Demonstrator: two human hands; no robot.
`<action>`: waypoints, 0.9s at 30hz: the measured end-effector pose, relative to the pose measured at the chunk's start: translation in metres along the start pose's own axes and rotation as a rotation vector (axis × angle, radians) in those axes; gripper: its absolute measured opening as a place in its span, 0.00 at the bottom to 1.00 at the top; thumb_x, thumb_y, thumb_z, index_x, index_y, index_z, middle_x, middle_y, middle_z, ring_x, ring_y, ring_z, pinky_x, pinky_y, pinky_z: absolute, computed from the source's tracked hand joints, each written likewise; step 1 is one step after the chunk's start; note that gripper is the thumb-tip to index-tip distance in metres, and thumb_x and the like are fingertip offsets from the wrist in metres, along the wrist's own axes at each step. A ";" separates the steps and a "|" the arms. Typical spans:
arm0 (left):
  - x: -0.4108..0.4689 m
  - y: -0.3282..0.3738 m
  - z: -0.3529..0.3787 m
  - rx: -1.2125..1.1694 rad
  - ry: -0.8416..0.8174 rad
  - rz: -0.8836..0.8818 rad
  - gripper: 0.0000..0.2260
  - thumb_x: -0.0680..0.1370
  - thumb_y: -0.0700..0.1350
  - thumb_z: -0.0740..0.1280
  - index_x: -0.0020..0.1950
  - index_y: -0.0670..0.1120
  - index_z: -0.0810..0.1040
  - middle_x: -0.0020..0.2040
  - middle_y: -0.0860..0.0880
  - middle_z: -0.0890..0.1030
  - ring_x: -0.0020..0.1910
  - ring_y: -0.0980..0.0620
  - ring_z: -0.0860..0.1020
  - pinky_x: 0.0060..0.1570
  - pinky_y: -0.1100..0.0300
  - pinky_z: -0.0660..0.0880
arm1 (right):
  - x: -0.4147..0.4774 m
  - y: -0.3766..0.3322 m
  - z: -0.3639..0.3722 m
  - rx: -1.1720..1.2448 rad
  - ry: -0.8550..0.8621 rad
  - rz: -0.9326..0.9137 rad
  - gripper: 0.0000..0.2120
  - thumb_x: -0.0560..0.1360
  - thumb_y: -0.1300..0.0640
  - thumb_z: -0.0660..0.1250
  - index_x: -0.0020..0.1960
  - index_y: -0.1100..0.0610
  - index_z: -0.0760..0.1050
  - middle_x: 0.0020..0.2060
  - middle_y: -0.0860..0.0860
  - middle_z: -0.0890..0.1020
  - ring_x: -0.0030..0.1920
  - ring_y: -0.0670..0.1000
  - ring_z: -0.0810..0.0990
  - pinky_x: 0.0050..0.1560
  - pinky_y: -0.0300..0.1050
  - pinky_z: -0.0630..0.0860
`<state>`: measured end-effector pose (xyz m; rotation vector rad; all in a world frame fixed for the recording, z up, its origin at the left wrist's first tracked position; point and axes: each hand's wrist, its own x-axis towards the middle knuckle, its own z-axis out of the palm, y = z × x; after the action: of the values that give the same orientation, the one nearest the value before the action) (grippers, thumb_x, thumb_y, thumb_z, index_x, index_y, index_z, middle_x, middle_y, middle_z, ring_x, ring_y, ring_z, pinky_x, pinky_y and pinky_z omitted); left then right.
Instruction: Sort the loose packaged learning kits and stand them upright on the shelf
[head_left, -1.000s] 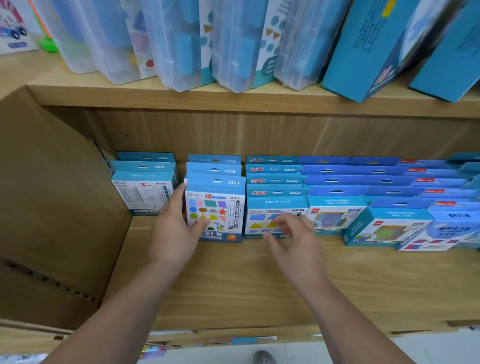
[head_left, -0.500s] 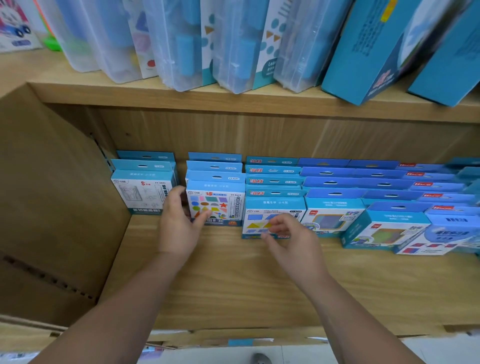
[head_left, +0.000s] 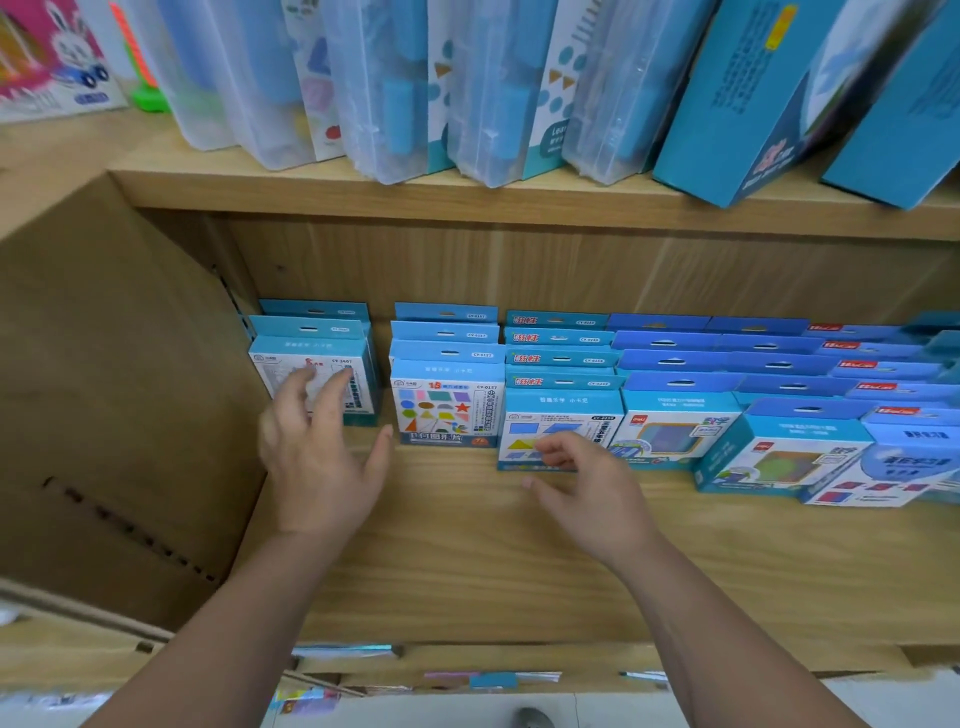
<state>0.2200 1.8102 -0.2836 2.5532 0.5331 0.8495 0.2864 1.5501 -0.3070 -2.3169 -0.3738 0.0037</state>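
Blue packaged learning kits stand upright in rows on the lower wooden shelf (head_left: 467, 561). At the far left is a short row with a white-fronted kit (head_left: 358, 382) in front. Beside it stands the kit with coloured shapes (head_left: 447, 410), then the kit with blue and yellow shapes (head_left: 558, 428). My left hand (head_left: 317, 452) is blurred, fingers spread and straight, in front of the leftmost kit, holding nothing. My right hand (head_left: 587, 483) hovers with loosely curled fingers at the lower front of the blue-and-yellow kit; whether it touches is unclear.
More blue kits (head_left: 779, 452) fill the shelf to the right. A cardboard panel (head_left: 114, 415) closes the left side. The upper shelf (head_left: 467, 202) carries clear plastic cases (head_left: 395, 88) and large blue boxes (head_left: 753, 104). Loose packets (head_left: 488, 678) lie below the shelf's front edge.
My left hand left the coloured-shapes kit and moved left to the leftmost kit. That shapes kit now sits further back in its row. My right hand stayed near the blue-and-yellow kit.
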 end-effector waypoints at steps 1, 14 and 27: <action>0.005 -0.004 -0.002 0.061 -0.002 0.001 0.33 0.71 0.51 0.76 0.73 0.49 0.69 0.75 0.40 0.62 0.71 0.36 0.62 0.67 0.39 0.65 | 0.000 -0.001 0.002 0.000 0.003 0.005 0.17 0.69 0.53 0.78 0.56 0.49 0.79 0.49 0.43 0.83 0.51 0.43 0.81 0.56 0.46 0.78; 0.023 -0.023 0.007 -0.070 -0.212 -0.039 0.35 0.76 0.42 0.71 0.80 0.50 0.58 0.81 0.47 0.42 0.80 0.43 0.52 0.73 0.53 0.61 | -0.004 -0.011 0.015 0.014 0.068 0.036 0.18 0.68 0.53 0.78 0.54 0.47 0.75 0.50 0.42 0.80 0.51 0.43 0.79 0.55 0.45 0.77; 0.006 -0.012 -0.001 -0.149 -0.274 -0.060 0.32 0.78 0.49 0.69 0.79 0.52 0.60 0.81 0.48 0.43 0.79 0.40 0.52 0.74 0.42 0.61 | -0.015 -0.016 0.001 -0.163 -0.035 0.079 0.21 0.73 0.49 0.74 0.64 0.51 0.76 0.60 0.48 0.79 0.61 0.49 0.77 0.63 0.47 0.74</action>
<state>0.2207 1.8237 -0.2861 2.4495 0.4410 0.4868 0.2673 1.5575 -0.2983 -2.4940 -0.3099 0.0543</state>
